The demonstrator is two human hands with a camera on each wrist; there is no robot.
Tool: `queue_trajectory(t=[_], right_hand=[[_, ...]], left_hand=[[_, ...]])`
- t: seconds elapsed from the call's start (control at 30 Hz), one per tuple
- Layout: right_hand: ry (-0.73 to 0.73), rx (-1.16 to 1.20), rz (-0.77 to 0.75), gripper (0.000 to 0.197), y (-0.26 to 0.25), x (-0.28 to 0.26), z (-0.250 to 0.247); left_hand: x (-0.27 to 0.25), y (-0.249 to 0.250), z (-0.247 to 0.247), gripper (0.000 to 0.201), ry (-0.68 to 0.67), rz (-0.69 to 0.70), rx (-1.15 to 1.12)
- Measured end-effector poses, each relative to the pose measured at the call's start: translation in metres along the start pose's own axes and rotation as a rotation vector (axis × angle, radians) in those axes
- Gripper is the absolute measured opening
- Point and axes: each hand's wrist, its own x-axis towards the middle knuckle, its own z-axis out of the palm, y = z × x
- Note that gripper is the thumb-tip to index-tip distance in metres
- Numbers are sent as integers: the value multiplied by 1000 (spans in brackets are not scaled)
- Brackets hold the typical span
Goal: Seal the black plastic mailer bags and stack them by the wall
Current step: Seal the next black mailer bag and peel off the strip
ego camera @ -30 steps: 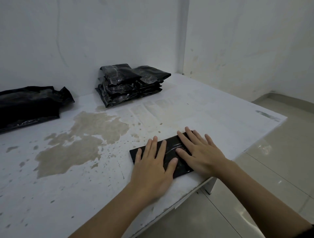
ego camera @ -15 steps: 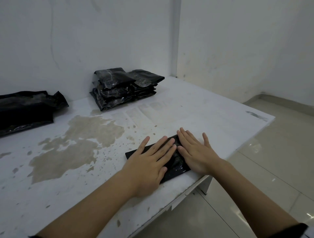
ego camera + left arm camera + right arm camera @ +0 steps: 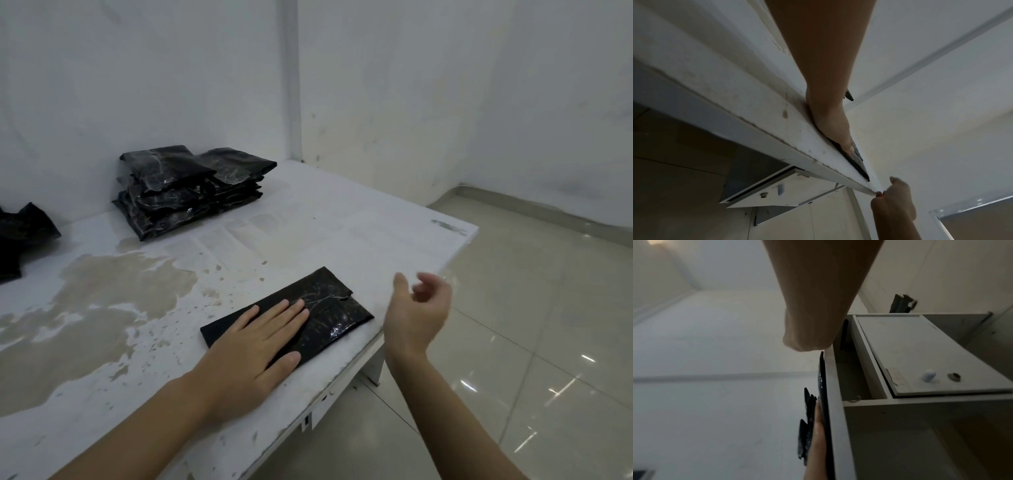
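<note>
A flat black mailer bag [image 3: 337, 310] lies on the white table [image 3: 342, 222] near its front edge, flap folded over. My left hand [image 3: 263, 334] presses flat on the bag's left half, fingers straight; the left wrist view shows that hand [image 3: 838, 129] on the bag's edge [image 3: 858, 162]. My right hand [image 3: 419, 303] hovers off the bag to its right, past the table edge, blurred, fingers loosely curled and holding nothing. A stack of black mailer bags [image 3: 191, 192] sits by the back wall.
Another heap of black bags [image 3: 20, 236] lies at the far left by the wall. A brownish worn patch [image 3: 113, 294] spreads over the tabletop. A white drawer unit [image 3: 920, 353] hangs under the table. Tiled floor [image 3: 531, 325] lies to the right.
My right hand has lifted off the bag and swung right, past the table edge. The left hand stays flat on the bag. The head view has shifted closer and rightward.
</note>
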Motion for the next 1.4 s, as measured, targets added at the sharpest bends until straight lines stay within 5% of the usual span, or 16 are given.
queue_trajectory(t=[0.1, 0.23, 0.37, 0.53, 0.6, 0.77, 1.23, 1.4], right_hand=[[212, 313, 634, 47, -8, 28, -6], [90, 525, 905, 34, -7, 61, -9], [86, 599, 809, 25, -5, 68, -9], [229, 419, 795, 7, -17, 63, -13], [229, 341, 757, 19, -19, 62, -12], [188, 325, 440, 9, -33, 62, 9], [-318, 415, 94, 13, -128, 89, 64], [-630, 411, 181, 11, -151, 71, 70]], left_hand=[[1, -4, 4, 76, 42, 15, -70], [1, -5, 7, 77, 57, 20, -86], [2, -5, 7, 74, 62, 19, -84], [1, -3, 5, 74, 53, 12, -31], [2, -2, 4, 70, 48, 13, 9], [1, -8, 12, 63, 116, 27, -47], [-1, -12, 19, 54, 144, -5, 312], [-1, -5, 12, 54, 157, -21, 339]])
